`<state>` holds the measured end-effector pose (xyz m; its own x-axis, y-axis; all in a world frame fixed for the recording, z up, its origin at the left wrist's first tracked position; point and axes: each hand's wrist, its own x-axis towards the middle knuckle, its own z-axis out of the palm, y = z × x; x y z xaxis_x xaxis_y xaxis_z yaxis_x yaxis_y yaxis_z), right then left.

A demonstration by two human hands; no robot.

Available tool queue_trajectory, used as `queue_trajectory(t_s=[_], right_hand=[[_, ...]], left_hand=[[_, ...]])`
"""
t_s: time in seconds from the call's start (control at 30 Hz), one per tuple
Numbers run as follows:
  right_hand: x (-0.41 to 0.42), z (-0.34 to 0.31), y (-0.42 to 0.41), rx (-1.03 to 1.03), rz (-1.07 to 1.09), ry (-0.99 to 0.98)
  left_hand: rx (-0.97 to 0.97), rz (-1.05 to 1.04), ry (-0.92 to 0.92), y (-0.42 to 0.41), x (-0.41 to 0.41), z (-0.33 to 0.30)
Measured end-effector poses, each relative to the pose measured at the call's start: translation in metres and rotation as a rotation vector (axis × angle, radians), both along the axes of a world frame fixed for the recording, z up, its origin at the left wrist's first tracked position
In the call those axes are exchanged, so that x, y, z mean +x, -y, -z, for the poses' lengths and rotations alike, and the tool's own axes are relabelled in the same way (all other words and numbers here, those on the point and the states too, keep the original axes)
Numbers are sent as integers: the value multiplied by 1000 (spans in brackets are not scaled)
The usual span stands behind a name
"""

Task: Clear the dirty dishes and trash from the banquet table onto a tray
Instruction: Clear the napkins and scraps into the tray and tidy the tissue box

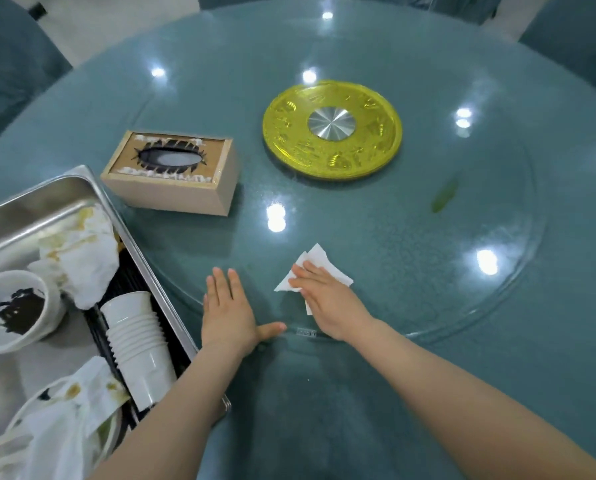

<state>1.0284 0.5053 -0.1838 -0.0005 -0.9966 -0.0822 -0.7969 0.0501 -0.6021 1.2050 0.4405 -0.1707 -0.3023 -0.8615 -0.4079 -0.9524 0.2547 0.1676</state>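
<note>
Head view: the collection stage appears largely complete. The steel tray (82, 188) at the near left already holds stained crumpled napkins (82, 254), a soiled bowl (16, 310) and a stack of white paper cups (137, 344). The stack lies on its side, long axis running near to far, with the open mouths toward the near edge. The step in hand is judged to be wiping the glass turntable (411, 244). The right hand (327, 292) lies flat, fingers straight and together, pressing a folded white tissue (315, 268) onto the glass at centre near; the tissue's corners point far and right. The left hand (227, 306) rests flat on the glass just to the left, fingers together, thumb spread to the right, holding nothing; it is probably steadying the turntable. A green smear (445, 195) remains to the far right of the tissue, well apart from it. The next move calls for carrying the tissue to that smear, or rotating the glass to bring it near, then placing the used tissue in the tray. A tissue box (172, 174) and a gold centre disc (331, 129) stand farther off.
</note>
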Motion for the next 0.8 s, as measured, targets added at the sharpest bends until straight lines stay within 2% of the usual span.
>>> queue_trajectory(t_s=[0.13,0.3,0.37,0.47,0.57,0.7,0.8], right_hand=[[-12,-5,-17,39,12,10],[-28,-10,-35,36,153,39],[-29,-8,-41,28,260,62],[-26,-7,-35,16,458,84],[-18,-15,-18,7,548,65],[16,-20,10,39,388,8],[31,-12,17,66,179,-172]], left_hand=[[-40,6,23,-15,-8,-3],[108,-65,-176,-7,-21,-18],[109,-82,-212,1,-19,-24],[64,-40,-101,9,-8,-25],[129,25,-55,8,-2,-19],[201,57,-90,-4,-12,-13],[233,66,-84,-3,-15,-12]])
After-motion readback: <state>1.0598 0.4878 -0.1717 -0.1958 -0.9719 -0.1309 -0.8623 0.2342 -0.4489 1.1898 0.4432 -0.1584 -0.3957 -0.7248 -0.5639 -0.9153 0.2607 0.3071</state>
